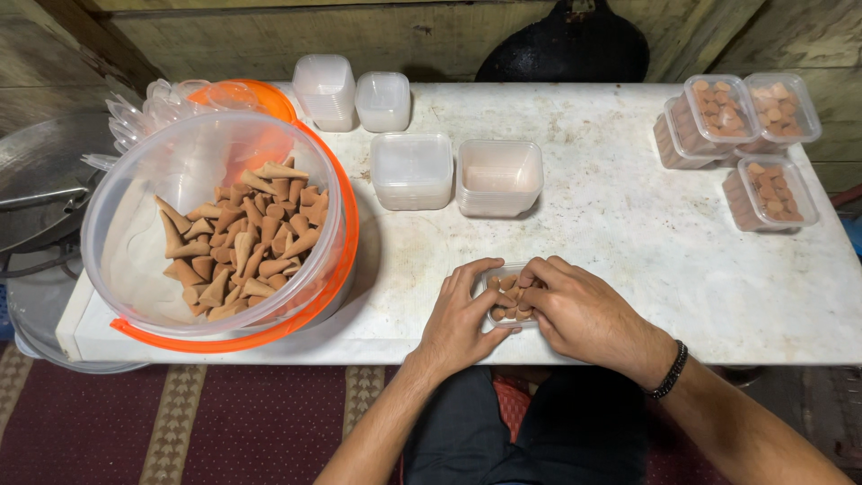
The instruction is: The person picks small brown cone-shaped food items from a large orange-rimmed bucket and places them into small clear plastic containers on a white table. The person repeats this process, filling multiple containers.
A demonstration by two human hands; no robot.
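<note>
A small clear plastic box (509, 296) with several brown cones in it sits near the table's front edge. My left hand (462, 316) cups its left side, fingers curled around the rim. My right hand (579, 310) covers its right side, fingertips resting on the cones inside. A large clear tub (135, 180) at the left holds a heap of brown cones (247, 235) and rests on an orange lid (337, 260).
Two empty clear boxes (411, 169) (499, 175) stand mid-table, and stacks of clear lids (325, 90) (383, 101) at the back. Filled, closed boxes of cones (718, 112) (770, 193) are piled at the right. The white marble table (646, 242) has a dark pan (566, 49) behind it.
</note>
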